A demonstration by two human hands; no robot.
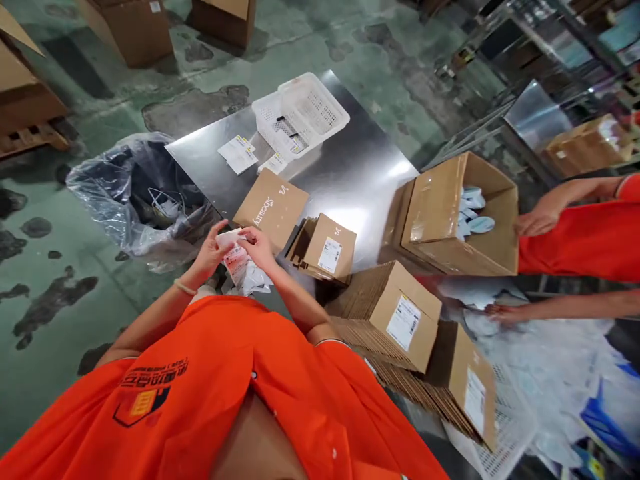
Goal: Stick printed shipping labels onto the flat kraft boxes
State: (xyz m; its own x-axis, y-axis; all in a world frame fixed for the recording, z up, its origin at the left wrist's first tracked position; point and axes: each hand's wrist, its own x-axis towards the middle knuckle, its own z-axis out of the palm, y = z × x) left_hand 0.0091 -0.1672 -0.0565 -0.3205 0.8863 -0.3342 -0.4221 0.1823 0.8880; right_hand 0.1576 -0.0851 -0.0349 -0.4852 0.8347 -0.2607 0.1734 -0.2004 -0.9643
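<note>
Near the table's front edge, my left hand [211, 255] pinches one side of a white paper slip [231, 238]. My right hand [257, 245] grips the slip's other side, fingers bent around its edge. Just below hang sheets with reddish print [237, 261] and crumpled whitish material [255, 280]; whether these join the slip I cannot tell. Beyond my right hand lies a closed brown carton [273, 208] with white lettering. Beside it stand folded cartons [327, 250], the front one bearing a white label.
A white perforated basket [313, 110] and white cards [237, 155] rest on the metal table [360, 120]. A lined bin [135, 200] stands left. Right are stacked flat cartons [395, 320], an open box [435, 207] of white pieces, and a co-worker's hands [540, 215].
</note>
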